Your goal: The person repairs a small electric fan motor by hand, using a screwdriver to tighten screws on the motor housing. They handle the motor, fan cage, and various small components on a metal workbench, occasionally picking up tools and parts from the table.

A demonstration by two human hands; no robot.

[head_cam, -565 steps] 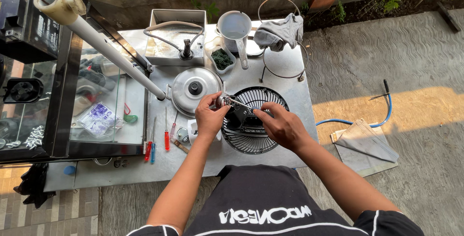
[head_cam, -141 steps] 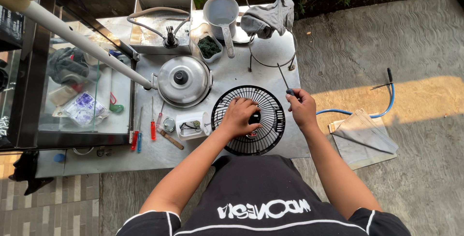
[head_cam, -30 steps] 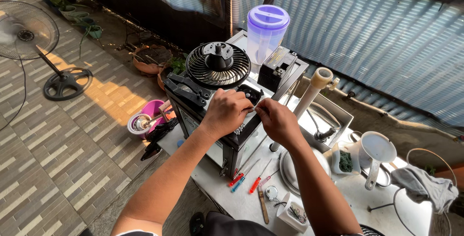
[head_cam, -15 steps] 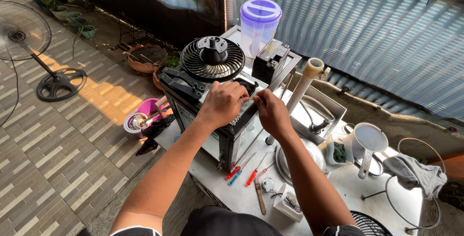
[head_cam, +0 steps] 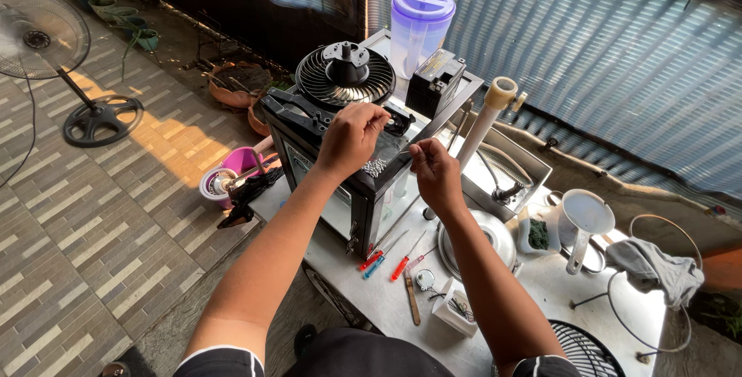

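One black box-shaped cabinet (head_cam: 352, 184) with a glass front stands at the near-left end of one pale metal work table (head_cam: 541, 300). On its top lie one black ribbed round fan grille (head_cam: 334, 76) with a grey hub, one black plastic bracket (head_cam: 297, 110) and one small heap of silvery screws (head_cam: 376, 167). Behind them stand one clear plastic jug with a purple lid (head_cam: 417, 33) and one dark rectangular battery-like block (head_cam: 437, 83).

Both bare forearms stretch forward from the bottom edge, over the table, up to the cabinet top. The left hand (head_cam: 352, 136) is curled knuckles-up just above the screw heap, fingers bunched and pressed together at the tips; whether they pinch a screw cannot be told. The right hand (head_cam: 437, 172) hovers just beside it at the cabinet's right edge, thumb and forefinger pinched on something thin and small that is too slight to make out.

On the table below the right wrist lie three screwdrivers (head_cam: 386, 257), two red-handled and one blue, next to one wooden-handled tool (head_cam: 411, 300) and one small white box (head_cam: 452, 311). One round silver pot lid (head_cam: 479, 242) lies under the right forearm, and one cream plastic pipe (head_cam: 487, 118) slants above it. One grey cloth (head_cam: 653, 269) lies at the far right. Two standing-fan parts show on the paved floor at left: one wire guard (head_cam: 39, 29) and one round base (head_cam: 102, 120).
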